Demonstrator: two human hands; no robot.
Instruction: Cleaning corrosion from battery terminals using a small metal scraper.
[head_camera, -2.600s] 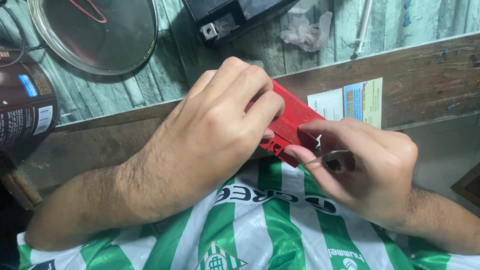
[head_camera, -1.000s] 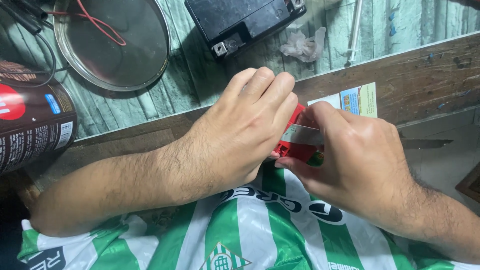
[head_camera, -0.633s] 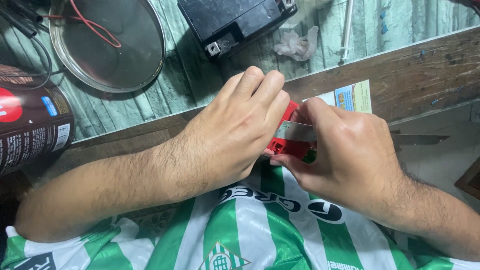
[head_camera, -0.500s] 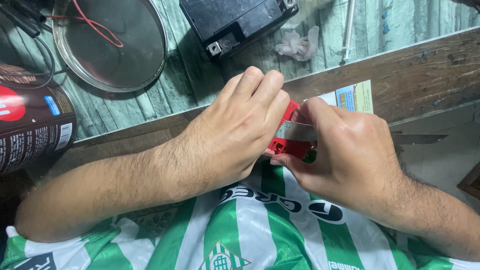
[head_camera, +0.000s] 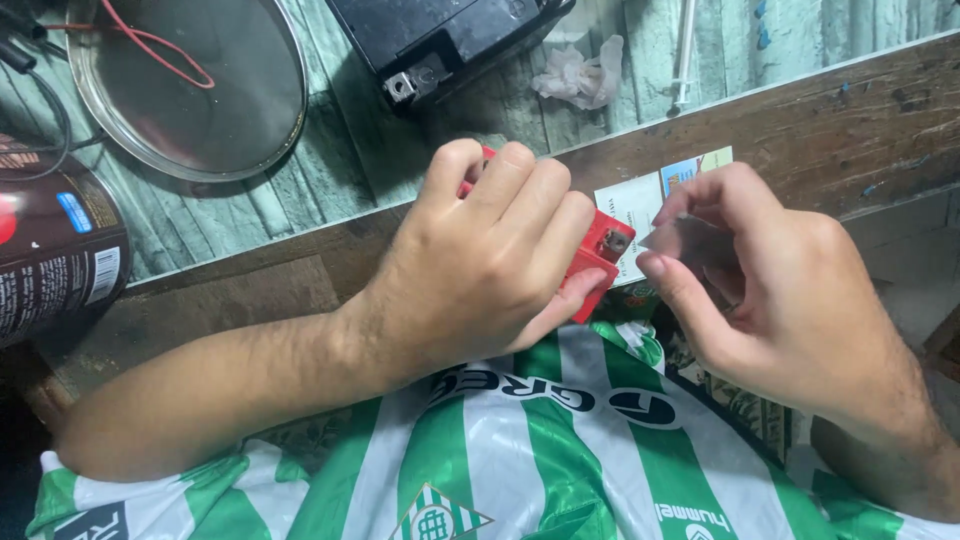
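Two hands at work, close to the chest. The left hand is wrapped tight over a red block, fingers curled across its top and thumb underneath, so only the block's 3 o'clock end pokes out, with a small metal terminal showing at the corner. The block sits mid-frame, just over the wooden bench edge and above the striped shirt.

At 3 o'clock of it, the right hand has thumb and forefinger pinched shut on what looks like a thin clear strip. It's blurred, so I can't say what it is.

The step in hand reads as fine work at that exposed terminal end. From here it calls for a steady left-hand clamp and a careful fingertip approach from 3 o'clock.

Against half a second ago, the right hand was pressed against the block's end and covered it. Now it has pulled clear, there's a gap, and the terminal corner is bare. The left hand has kept its hold.

Further out, there's a printed card behind the block, a black battery at 12, a tissue at 1, a metal bowl at 10 and a dark can at 9.
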